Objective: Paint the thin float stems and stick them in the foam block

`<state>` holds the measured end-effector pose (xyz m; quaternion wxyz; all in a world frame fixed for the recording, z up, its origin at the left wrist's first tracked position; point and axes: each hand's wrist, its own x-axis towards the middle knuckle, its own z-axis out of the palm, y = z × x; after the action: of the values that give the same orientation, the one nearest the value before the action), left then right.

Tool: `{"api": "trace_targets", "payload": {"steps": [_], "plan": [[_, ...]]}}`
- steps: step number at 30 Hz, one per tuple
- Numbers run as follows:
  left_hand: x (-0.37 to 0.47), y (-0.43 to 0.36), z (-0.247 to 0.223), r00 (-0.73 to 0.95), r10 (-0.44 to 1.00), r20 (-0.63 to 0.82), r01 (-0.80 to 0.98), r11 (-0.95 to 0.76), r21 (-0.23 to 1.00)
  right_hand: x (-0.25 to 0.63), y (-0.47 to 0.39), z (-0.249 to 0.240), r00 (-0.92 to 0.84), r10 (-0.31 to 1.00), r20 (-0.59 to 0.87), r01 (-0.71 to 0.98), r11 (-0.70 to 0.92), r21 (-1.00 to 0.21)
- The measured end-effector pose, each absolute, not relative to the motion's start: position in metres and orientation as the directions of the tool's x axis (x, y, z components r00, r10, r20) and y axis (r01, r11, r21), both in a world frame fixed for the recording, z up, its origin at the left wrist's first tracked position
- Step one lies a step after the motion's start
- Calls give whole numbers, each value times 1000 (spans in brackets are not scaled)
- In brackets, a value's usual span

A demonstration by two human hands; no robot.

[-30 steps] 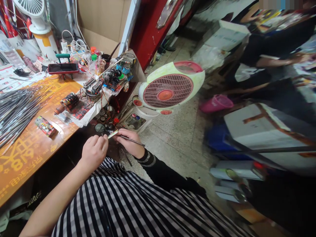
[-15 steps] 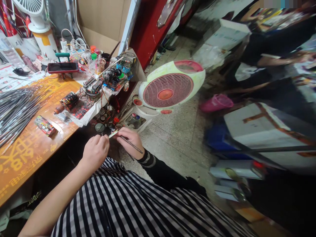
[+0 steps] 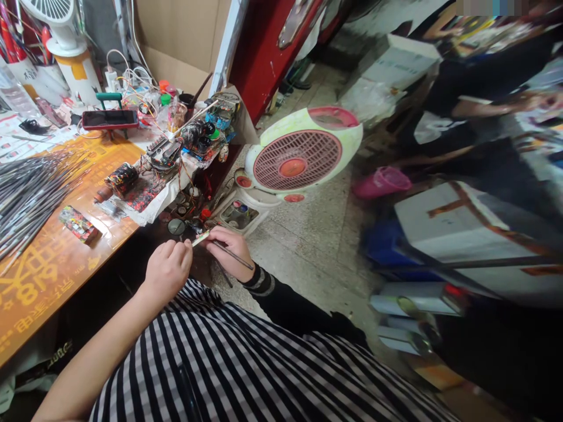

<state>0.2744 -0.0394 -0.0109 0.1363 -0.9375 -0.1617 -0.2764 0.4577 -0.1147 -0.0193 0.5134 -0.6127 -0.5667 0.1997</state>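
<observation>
My left hand (image 3: 168,266) is closed, its fingertips pinching a small pale strip (image 3: 201,239) in front of my striped apron. The strip's far end meets the fingers of my right hand (image 3: 233,249). A thin dark rod (image 3: 237,258) runs back from my right fingertips across the palm toward the wrist, and the hand is closed round it. A second dark rod (image 3: 226,275) slants down below that hand; what holds it is hidden. Its exact kind and that of the strip are too small to tell.
On the orange-topped table (image 3: 92,266) lie a bundle of thin dark rods (image 3: 30,193), a paint-spattered block (image 3: 78,224) and a small motorised device (image 3: 162,153). A floor fan (image 3: 292,167) stands beyond my hands. Boxes (image 3: 448,228), a pink bucket (image 3: 382,181) and another person's arm (image 3: 488,108) are at right.
The view has shifted slightly. The second rod below my right hand shows more and hangs more steeply. Both hands keep nearly the same place and hold.
</observation>
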Motion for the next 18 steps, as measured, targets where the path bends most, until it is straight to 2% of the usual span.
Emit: {"api": "trace_targets", "payload": {"steps": [5, 11, 18], "plan": [[274, -38, -7, 762, 211, 612, 376, -914, -153, 457, -113, -20, 285, 893, 347, 482, 179, -858], [272, -37, -8, 760, 221, 611, 389, -908, -155, 457, -112, -23, 303, 910, 283, 418, 140, -898], [271, -37, -10, 767, 211, 605, 390, -903, -179, 455, -112, -19, 291, 919, 266, 419, 127, -899]]}}
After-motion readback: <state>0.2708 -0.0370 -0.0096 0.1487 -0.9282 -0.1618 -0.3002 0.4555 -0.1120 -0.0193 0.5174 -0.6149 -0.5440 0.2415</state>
